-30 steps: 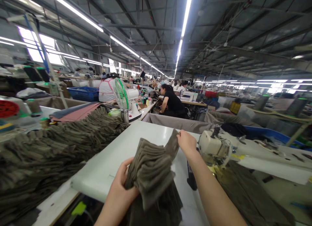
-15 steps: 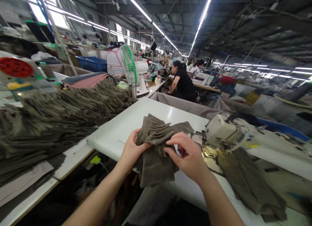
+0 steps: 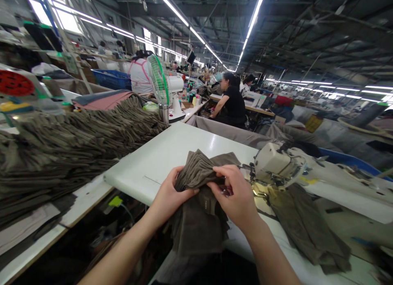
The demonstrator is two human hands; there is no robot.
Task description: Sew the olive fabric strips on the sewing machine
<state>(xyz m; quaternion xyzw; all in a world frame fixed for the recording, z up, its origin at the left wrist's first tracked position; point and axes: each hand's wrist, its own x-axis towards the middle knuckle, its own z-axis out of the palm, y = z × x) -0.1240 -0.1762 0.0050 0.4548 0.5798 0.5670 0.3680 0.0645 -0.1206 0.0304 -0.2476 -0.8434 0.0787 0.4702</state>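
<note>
fabric stack [image 3: 76, 141] left, sewing machine [image 3: 278, 164] right

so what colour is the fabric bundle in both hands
The fabric bundle is plain olive-brown, clearest in the head view.

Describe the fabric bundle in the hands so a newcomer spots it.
On the white table with the cream sewing machine, just left of the machine, is the fabric bundle, a fanned stack of olive-brown pieces. Unlike the big pile far left and the loose pieces right of the machine, it alone is gripped by the left hand and right hand.
</note>
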